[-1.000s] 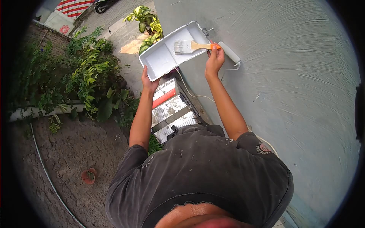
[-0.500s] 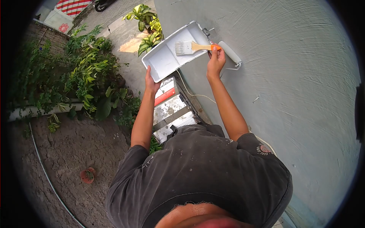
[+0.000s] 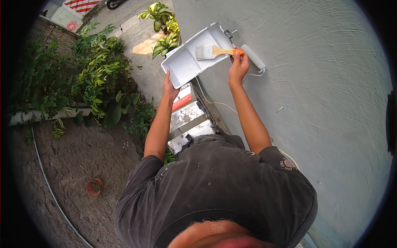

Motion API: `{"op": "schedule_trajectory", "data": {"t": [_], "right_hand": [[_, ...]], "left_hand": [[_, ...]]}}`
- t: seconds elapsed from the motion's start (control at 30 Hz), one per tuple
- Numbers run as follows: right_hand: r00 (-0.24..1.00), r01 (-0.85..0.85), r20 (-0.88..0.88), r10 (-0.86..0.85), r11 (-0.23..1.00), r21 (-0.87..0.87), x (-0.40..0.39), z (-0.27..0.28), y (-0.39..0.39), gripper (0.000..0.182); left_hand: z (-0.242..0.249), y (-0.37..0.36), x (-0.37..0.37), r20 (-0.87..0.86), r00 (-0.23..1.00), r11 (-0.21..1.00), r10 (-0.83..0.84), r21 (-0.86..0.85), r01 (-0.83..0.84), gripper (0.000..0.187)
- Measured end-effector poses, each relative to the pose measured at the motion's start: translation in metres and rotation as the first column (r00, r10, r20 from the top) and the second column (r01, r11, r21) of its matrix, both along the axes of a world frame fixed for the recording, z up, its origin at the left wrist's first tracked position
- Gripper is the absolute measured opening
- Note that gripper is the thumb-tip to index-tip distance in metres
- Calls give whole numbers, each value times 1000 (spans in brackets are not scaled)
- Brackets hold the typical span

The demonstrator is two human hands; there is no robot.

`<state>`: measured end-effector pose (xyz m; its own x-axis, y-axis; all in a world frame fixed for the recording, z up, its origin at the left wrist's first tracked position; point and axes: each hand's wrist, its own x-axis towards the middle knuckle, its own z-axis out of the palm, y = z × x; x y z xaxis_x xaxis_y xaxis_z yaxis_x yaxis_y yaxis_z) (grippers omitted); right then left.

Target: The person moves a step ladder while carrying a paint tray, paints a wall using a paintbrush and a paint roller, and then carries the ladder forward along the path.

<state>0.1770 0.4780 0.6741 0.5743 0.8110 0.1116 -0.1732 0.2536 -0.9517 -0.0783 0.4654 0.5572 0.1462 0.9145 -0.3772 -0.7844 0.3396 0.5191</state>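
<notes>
A white paint tray (image 3: 180, 67) is held out in front of me, tilted, its inside coated white. My left hand (image 3: 170, 87) grips its near left corner, thumb up over the rim. Pinched by its orange handle end, a wide paintbrush (image 3: 218, 51) lies across the tray in my right hand (image 3: 239, 70), white paint on its bristles. Just right of that hand, a paint roller (image 3: 253, 57) with a pale sleeve is close to the wall; its wire frame passes behind my fingers, and its handle is hidden.
A paint-splashed metal ladder (image 3: 187, 116) with a red strip stands below the tray. The grey-green wall (image 3: 322, 99) rises at my right, with a nail in it. Leafy plants (image 3: 97, 82), a hose (image 3: 49, 186) and a clay pot (image 3: 94, 187) are at the left.
The tray, brush, roller and both hands have shifted slightly to the right in view. Both hands keep the same holds.
</notes>
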Motion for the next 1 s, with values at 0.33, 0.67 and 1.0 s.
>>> {"op": "schedule_trajectory", "data": {"t": [0.33,0.67,1.0], "right_hand": [[1000,12,-12,-11,1000,19,-1,7,-1,24],[999,25,46,-25,1000,1,3,0,2,24],[992,50,117,-51,999,18,3,-1,3,23]], "left_hand": [[-7,-1,7,11,1000,1000,-22,2,22,63],[-29,11,21,54,996,997,-67,35,65,64],[-31,18,35,57,994,996,-90,1,90,67]]}}
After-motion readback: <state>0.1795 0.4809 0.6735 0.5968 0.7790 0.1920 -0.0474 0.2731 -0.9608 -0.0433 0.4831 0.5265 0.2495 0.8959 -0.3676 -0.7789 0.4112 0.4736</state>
